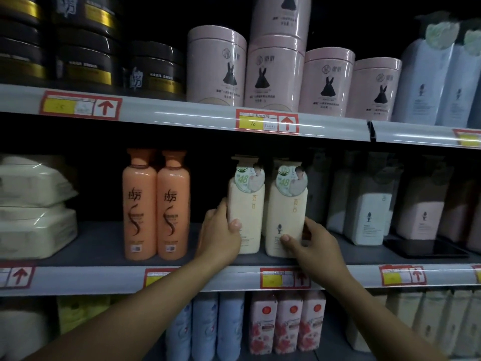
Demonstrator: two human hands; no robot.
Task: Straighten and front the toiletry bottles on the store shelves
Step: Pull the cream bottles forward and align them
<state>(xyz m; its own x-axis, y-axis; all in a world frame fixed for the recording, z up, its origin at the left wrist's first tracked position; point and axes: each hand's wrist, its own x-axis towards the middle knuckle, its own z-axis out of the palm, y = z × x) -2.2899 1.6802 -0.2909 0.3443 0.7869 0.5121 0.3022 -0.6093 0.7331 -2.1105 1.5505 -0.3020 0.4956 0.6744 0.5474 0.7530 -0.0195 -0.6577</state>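
Head view shows the left hand [220,237] grasping one cream bottle [246,217] and the right hand [316,247] grasping its neighbour [286,217] near the middle shelf [109,239] edge, so I think a strong pull could tip them off

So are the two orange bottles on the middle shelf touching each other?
Touching. The head view shows the left orange bottle and the right orange bottle pressed side by side, with no gap between their bodies.
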